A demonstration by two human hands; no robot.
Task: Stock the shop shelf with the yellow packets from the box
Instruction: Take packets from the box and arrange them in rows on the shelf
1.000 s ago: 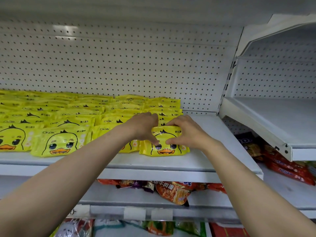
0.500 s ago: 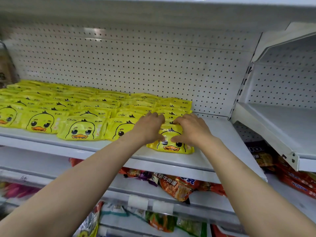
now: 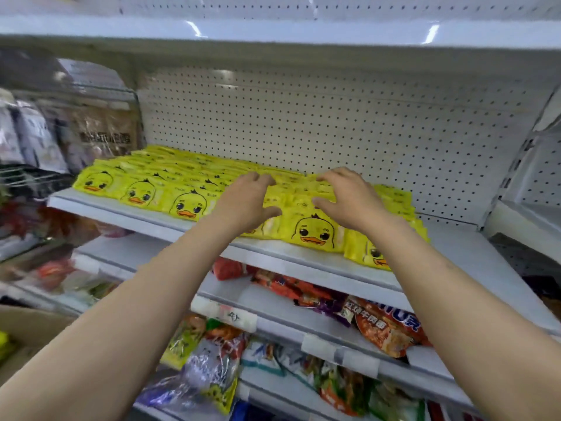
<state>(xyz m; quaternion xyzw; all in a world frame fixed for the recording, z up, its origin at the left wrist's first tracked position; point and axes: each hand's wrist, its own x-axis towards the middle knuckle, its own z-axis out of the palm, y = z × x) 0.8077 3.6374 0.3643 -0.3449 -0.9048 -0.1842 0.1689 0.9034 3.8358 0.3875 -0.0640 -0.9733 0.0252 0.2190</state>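
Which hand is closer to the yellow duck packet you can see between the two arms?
Right. The right hand hovers just above the front yellow duck-face packet; the left hand is off to its left side.

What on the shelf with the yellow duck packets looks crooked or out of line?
The rightmost yellow duck-face packet, partly hidden by the right forearm, sits further forward than its neighbours, its lower edge at the front lip of the white metal shelf. The other front packets form one even row. Both hands are above the packets.
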